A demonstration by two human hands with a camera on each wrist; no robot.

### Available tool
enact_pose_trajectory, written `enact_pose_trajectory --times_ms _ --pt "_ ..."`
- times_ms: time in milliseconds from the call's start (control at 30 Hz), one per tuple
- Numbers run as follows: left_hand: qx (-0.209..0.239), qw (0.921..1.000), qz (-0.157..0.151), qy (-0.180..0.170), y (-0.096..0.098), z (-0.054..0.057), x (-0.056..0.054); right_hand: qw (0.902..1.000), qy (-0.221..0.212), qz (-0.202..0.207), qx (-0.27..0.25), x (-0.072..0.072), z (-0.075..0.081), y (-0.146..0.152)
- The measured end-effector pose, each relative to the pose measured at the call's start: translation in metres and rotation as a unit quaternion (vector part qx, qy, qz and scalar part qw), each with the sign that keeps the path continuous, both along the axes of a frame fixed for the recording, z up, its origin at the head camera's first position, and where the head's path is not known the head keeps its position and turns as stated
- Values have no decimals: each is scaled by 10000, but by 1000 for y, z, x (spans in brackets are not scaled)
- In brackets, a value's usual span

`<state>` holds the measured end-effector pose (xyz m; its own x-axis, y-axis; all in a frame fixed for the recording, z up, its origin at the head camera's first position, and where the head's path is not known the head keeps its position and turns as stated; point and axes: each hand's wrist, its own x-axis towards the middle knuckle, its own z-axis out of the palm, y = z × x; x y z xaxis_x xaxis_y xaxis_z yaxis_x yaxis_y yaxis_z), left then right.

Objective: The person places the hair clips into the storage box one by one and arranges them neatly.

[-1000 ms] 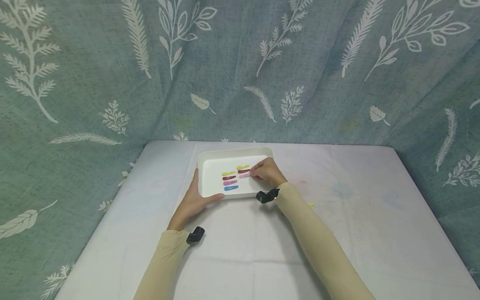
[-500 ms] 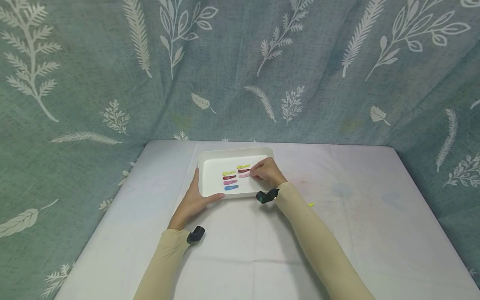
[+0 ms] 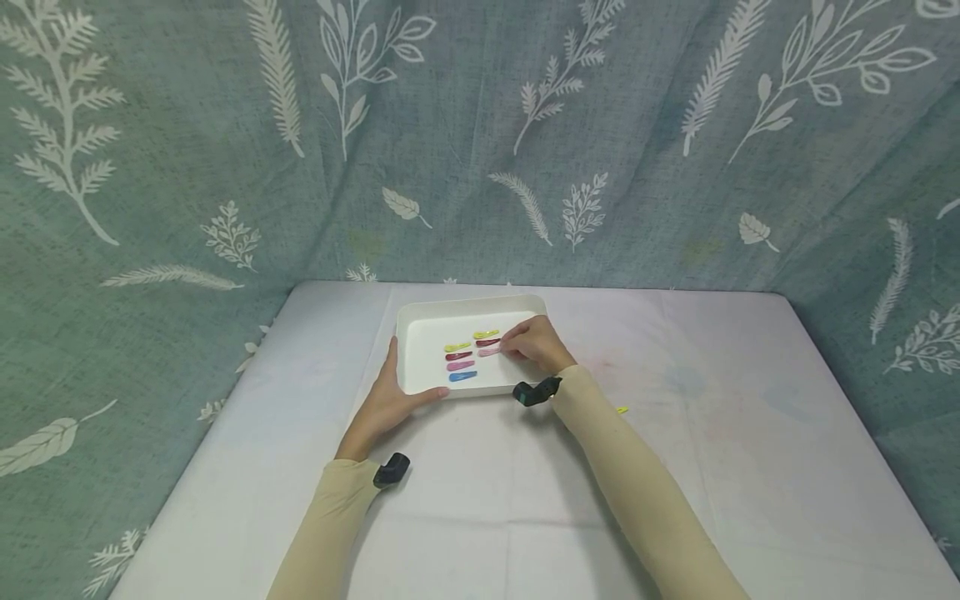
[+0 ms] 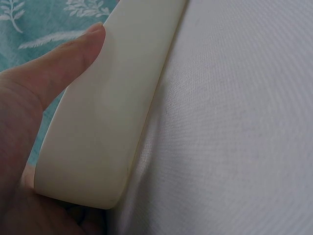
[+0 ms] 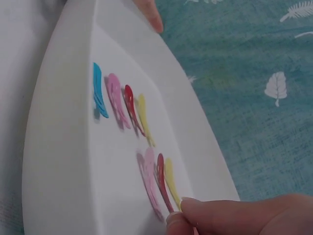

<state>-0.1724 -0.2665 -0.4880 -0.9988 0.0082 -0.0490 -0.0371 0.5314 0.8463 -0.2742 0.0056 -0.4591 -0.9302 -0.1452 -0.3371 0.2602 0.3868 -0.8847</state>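
A shallow white tray (image 3: 422,333) sits on the table, with snap hair clips laid in two columns. The left column runs yellow, red, pink and blue clip (image 3: 462,377). To its right lie a yellow clip (image 3: 486,334), a red clip (image 3: 487,342) and a pale pink clip (image 3: 489,352). My left hand (image 3: 390,397) grips the tray's near left corner, thumb along the front wall (image 4: 105,112). My right hand (image 3: 537,343) is inside the tray, thumb and finger pinched at the narrow ends of the pink and red clips; the fingertips partly hide which one they hold.
Another yellow clip (image 3: 622,409) lies on the white tablecloth (image 3: 720,417), partly hidden by the right sleeve (image 3: 637,475). Behind the table hangs a green-blue leaf-patterned curtain (image 3: 465,200). The tray's raised walls surround the clips.
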Motion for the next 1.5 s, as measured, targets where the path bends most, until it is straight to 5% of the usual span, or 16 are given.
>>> enact_pose_trajectory --times_ms 300,667,933,1500 --pt "53 9999 -60 79 1 -1 -1 9996 64 218 -180 4 17 9" --pt "-23 10000 12 -81 -1 0 -2 9944 699 464 -649 25 54 43" --pt "-60 10000 20 -66 0 0 -2 9928 1133 349 -193 48 67 70" --pt "-65 10000 0 -72 1 1 -1 9863 1574 336 352 77 51 119"
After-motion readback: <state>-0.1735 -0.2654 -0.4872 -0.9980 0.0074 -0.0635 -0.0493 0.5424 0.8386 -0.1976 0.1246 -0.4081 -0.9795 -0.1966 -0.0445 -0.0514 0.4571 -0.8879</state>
